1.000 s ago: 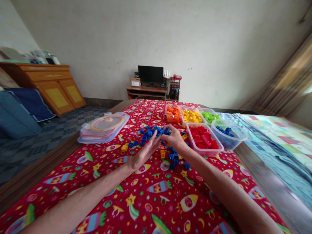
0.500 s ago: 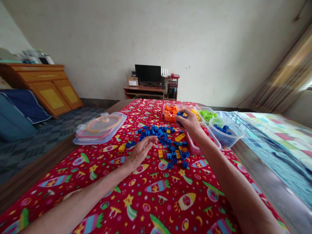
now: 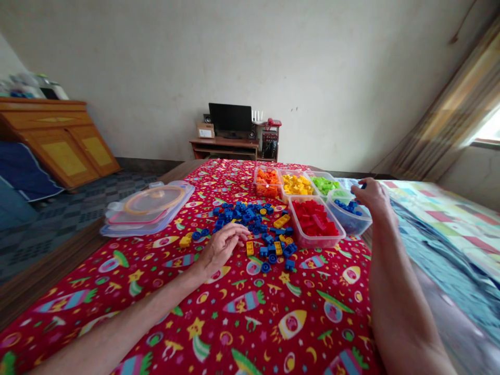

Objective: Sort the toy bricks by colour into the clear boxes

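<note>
My right hand (image 3: 374,197) is over the right rim of a clear tub (image 3: 357,227) of blue bricks, fingers closed on a blue building brick (image 3: 363,186) that is mostly hidden. My left hand (image 3: 222,247) rests on the red patterned cloth (image 3: 250,307), its fingers loosely stretched out and apparently holding nothing. Just beyond its fingertips lies a pile of blue bricks (image 3: 244,212) with a few yellow ones mixed in. A yellow brick (image 3: 250,248) sits close to the right of that hand.
Clear tubs hold red bricks (image 3: 314,219), orange bricks (image 3: 267,179), yellow bricks (image 3: 297,184) and green bricks (image 3: 324,185). Stacked lids (image 3: 150,208) lie at the left. Beyond the table stands a desk with a monitor (image 3: 230,119); a bed (image 3: 441,208) adjoins the right side.
My right hand has moved right with the blue brick, from above the yellow and orange tubs to the blue tub. My left hand stays by the pile. The view has turned slightly right.
</note>
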{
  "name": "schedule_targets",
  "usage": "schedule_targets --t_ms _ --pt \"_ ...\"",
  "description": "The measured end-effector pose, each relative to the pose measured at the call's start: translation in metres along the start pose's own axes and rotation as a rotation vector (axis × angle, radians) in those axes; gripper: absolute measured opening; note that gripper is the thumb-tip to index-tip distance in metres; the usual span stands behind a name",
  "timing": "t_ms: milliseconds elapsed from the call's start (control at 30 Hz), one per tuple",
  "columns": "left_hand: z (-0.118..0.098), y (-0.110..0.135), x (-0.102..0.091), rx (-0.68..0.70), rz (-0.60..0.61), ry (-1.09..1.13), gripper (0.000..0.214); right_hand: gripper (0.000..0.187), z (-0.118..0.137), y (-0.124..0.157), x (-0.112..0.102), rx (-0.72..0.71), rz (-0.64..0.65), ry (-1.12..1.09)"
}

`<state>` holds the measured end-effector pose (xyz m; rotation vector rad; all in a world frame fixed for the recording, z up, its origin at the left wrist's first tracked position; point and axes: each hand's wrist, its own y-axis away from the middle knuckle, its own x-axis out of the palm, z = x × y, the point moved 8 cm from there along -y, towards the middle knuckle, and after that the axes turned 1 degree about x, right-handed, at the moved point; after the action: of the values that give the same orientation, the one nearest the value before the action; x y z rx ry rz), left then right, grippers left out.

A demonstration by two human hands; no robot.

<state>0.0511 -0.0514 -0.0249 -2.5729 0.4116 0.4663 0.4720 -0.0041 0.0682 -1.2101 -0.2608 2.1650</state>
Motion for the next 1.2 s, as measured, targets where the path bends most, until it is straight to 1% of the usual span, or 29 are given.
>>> schedule_targets --t_ms 67,133,233,300,333,367,433,467,533,600,667,700,767,867,933,1000,1100,1200 --pt "0.001 0.0 -0.001 0.007 -0.004 -0.005 0.028 0.02 -0.001 0.005 -0.002 0.051 0.003 0.167" --pt "0.002 0.0 -0.001 0.015 -0.004 -0.006 0.028 0.026 0.011 0.009 -0.007 0.077 0.002 0.236" --pt "0.004 0.0 -0.001 0.03 0.006 -0.019 0.028 0.031 0.046 0.015 -0.016 0.048 -0.049 0.26" --pt "0.005 0.001 -0.001 0.042 0.007 -0.038 0.029 0.032 0.077 0.023 -0.016 -0.036 -0.063 0.241" --pt "0.004 0.001 -0.002 0.048 0.0 -0.053 0.029 0.032 0.094 0.029 -0.012 -0.102 -0.06 0.214" --pt "0.003 0.001 -0.003 0.059 -0.018 -0.072 0.029 0.031 0.112 0.036 -0.006 -0.178 -0.045 0.18" --pt "0.0 0.001 -0.008 0.086 -0.07 -0.125 0.028 0.028 0.146 0.057 0.014 -0.347 0.016 0.104" --pt "-0.002 0.0 -0.011 0.1 -0.098 -0.159 0.027 0.026 0.162 0.069 0.028 -0.421 0.076 0.084" --pt "-0.007 -0.002 -0.018 0.127 -0.146 -0.233 0.026 0.025 0.187 0.097 0.061 -0.552 0.244 0.068" --pt "-0.009 -0.006 -0.026 0.146 -0.172 -0.322 0.027 0.025 0.203 0.126 0.094 -0.64 0.421 0.079" --pt "-0.009 -0.01 -0.035 0.164 -0.183 -0.433 0.03 0.026 0.212 0.151 0.118 -0.699 0.532 0.119" --pt "-0.007 -0.012 -0.039 0.173 -0.182 -0.491 0.032 0.027 0.213 0.161 0.127 -0.718 0.566 0.149" --pt "0.001 -0.015 -0.044 0.186 -0.162 -0.594 0.036 0.029 0.213 0.175 0.141 -0.758 0.611 0.21" --pt "0.019 -0.016 -0.045 0.179 -0.091 -0.688 0.036 0.031 0.209 0.185 0.156 -0.834 0.632 0.239" --pt "0.03 -0.014 -0.042 0.168 -0.048 -0.734 0.035 0.033 0.206 0.186 0.162 -0.881 0.616 0.2" --pt "0.035 -0.011 -0.043 0.158 -0.042 -0.769 0.036 0.038 0.204 0.184 0.163 -0.902 0.595 0.162" --pt "0.036 -0.008 -0.047 0.112 -0.053 -0.796 0.039 0.041 0.201 0.181 0.162 -0.883 0.592 0.182" --pt "0.037 -0.007 -0.052 0.062 -0.054 -0.791 0.037 0.037 0.199 0.182 0.16 -0.842 0.627 0.244"
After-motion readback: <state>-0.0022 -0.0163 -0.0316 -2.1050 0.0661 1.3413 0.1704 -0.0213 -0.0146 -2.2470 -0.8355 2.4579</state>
